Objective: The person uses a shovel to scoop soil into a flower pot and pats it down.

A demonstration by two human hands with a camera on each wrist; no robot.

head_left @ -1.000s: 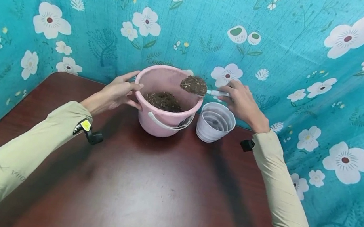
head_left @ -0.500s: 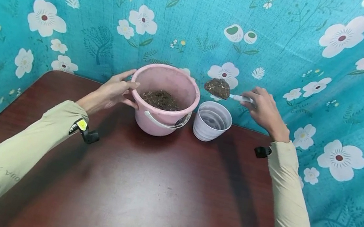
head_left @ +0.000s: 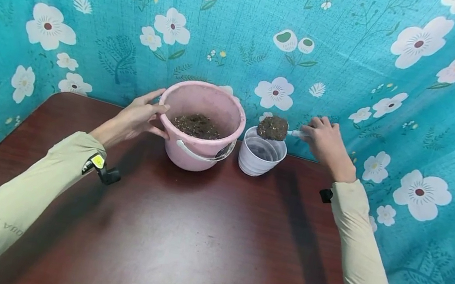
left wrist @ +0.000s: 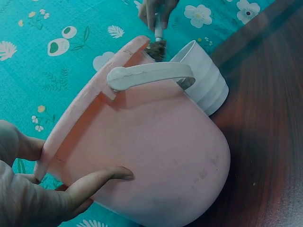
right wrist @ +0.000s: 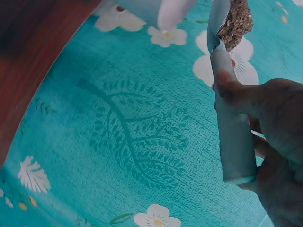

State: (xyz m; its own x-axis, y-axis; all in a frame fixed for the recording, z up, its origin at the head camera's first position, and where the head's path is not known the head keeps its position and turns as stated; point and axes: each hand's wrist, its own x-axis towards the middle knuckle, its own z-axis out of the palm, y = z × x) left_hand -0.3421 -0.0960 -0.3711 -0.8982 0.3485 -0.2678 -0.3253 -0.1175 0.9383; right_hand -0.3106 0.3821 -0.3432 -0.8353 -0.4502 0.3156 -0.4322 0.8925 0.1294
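Observation:
A pink bucket point(head_left: 189, 155) stands on the table with dark soil point(head_left: 197, 126) inside. My left hand point(head_left: 138, 116) grips its left rim, and in the left wrist view a digit point(left wrist: 102, 182) lies along the outer wall. To the bucket's right is a white ribbed pot point(head_left: 256, 163). My right hand point(head_left: 327, 143) holds a small trowel by its pale grey handle point(right wrist: 233, 127). The trowel's blade carries a heap of soil point(head_left: 273, 128) just over the pot's back rim. From the head view the pot's interior looks bare where it shows.
The dark red-brown table point(head_left: 193, 237) reaches to a teal flowered curtain point(head_left: 238, 23) hanging behind and at both sides. A white carrying handle point(head_left: 202, 157) hangs down the bucket's front. Both wrists wear small black cameras.
My right hand has carried the loaded trowel rightward from above the bucket, then lowered it over the pot. My left hand keeps its grip on the bucket rim.

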